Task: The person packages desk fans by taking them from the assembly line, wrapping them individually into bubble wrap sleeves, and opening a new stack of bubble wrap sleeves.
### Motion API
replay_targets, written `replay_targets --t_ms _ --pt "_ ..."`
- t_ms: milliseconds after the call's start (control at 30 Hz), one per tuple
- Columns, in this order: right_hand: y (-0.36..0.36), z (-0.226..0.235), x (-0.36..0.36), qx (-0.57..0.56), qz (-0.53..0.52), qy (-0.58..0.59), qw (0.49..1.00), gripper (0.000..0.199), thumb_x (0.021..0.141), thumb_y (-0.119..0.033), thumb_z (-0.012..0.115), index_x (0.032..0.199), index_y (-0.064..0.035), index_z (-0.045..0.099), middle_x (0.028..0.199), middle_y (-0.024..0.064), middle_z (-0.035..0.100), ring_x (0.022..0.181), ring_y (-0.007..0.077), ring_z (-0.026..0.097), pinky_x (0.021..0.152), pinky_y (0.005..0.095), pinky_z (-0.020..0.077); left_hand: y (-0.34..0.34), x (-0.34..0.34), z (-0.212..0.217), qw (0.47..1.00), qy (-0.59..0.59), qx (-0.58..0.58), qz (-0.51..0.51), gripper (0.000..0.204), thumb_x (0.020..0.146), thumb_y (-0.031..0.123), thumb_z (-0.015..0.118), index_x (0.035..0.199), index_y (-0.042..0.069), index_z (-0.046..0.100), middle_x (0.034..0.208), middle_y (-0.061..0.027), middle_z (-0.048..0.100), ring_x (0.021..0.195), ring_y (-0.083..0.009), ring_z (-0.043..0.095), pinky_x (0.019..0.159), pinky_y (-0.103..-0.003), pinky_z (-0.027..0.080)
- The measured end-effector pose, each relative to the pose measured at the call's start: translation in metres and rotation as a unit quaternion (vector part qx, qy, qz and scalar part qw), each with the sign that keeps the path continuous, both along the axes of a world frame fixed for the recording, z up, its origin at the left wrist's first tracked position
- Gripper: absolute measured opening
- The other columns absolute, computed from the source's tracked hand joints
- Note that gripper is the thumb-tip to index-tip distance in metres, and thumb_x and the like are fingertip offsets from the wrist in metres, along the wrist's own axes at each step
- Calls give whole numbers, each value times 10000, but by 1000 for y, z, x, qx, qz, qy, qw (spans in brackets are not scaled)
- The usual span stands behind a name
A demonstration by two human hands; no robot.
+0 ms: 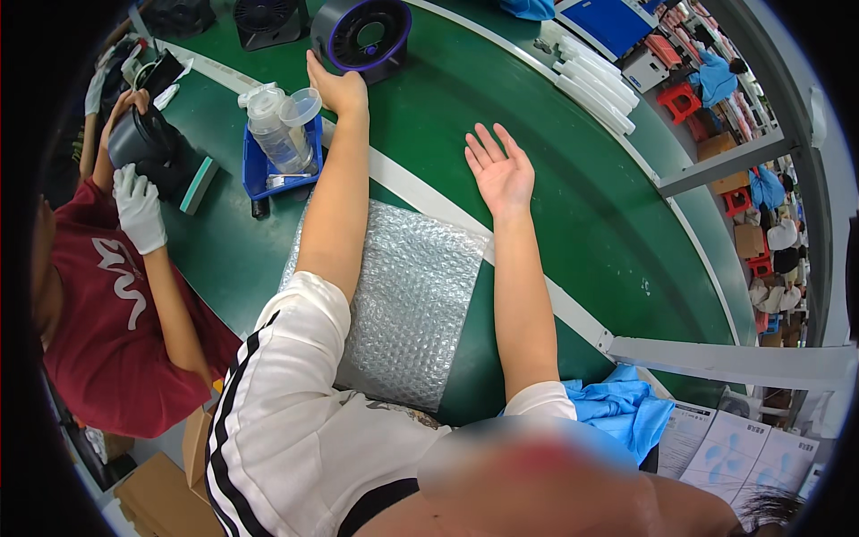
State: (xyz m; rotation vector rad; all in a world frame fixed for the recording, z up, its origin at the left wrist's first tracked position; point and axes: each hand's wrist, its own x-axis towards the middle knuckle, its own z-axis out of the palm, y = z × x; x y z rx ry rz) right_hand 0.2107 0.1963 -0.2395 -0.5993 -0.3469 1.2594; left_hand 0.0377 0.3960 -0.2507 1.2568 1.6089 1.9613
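L hand on fan housing; R hand open, empty

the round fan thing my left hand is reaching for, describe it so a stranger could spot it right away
Start at the green conveyor belt and follow it to its far end, past the blue bin of clear plastic bottles. There the left hand touches a dark round fan housing. Unlike the black units beside it, its open face has a purple ring.
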Motion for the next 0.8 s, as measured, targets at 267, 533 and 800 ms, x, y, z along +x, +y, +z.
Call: replay_targets --t_ms 267,533,800 --pt "0 -2 -1 -1 2 -5 1000 384 861 -214 416 1182 -2 400 1239 245 415 1120 376 436 942 439 361 -3 3 0 1000 -3 17 2 501 632 -70 511 1119 9 427 1122 -152 414 983 -317 466 893 -358 360" --pt "-2 3 1 3 -4 -106 994 427 854 -199 452 1227 -9 370 1244 236 416 1093 357 467 932 402 373 -14 21 22 996 -56 57 -48 400 582 -52 497 980 -10 487 952 -174 521 942 -340 457 850 -396 372" --pt "-38 105 -6 39 -266 -659 703 753 668 -139 706 1299 -58 303 1317 216 326 1197 333 353 949 410 327 -61 41 100 937 185 185 -230 465 534 -81 458 965 62 558 987 -121 566 1011 -314 465 873 -364 386"
